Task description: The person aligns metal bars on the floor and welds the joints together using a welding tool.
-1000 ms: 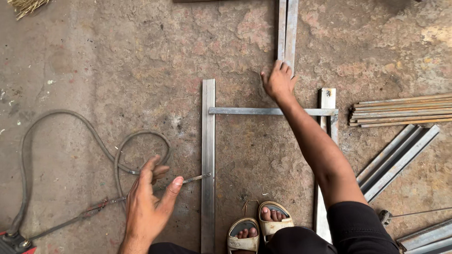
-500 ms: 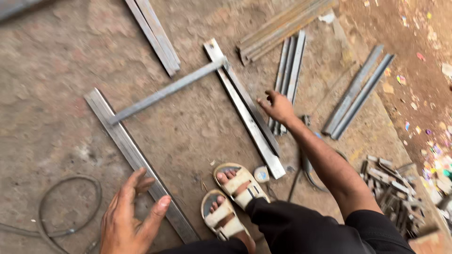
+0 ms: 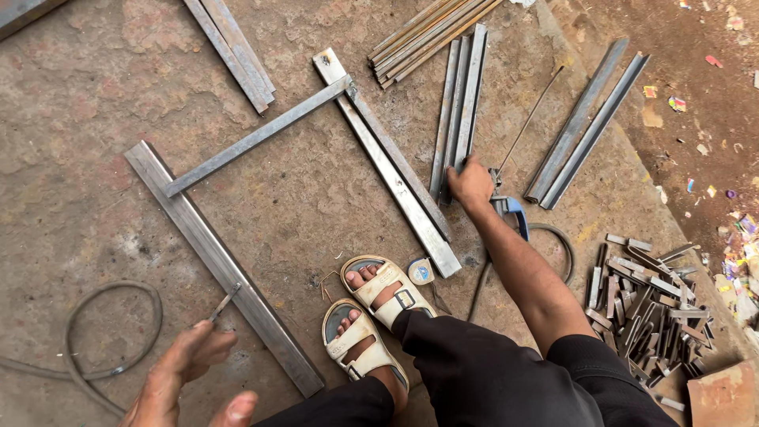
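left hand (image 3: 194,372) – thin rod (image 3: 224,304) | right hand (image 3: 471,183) – steel bars (image 3: 458,103)

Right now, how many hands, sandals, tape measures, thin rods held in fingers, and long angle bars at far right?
Hands, left hand and right hand: 2
Sandals: 2
Tape measure: 1
Thin rod: 1
Angle bars: 2
Total: 8

Bare concrete floor (image 3: 300,198) inside the steel frame (image 3: 225,265); scrap offcuts (image 3: 648,300), probably loose, crowding the right.
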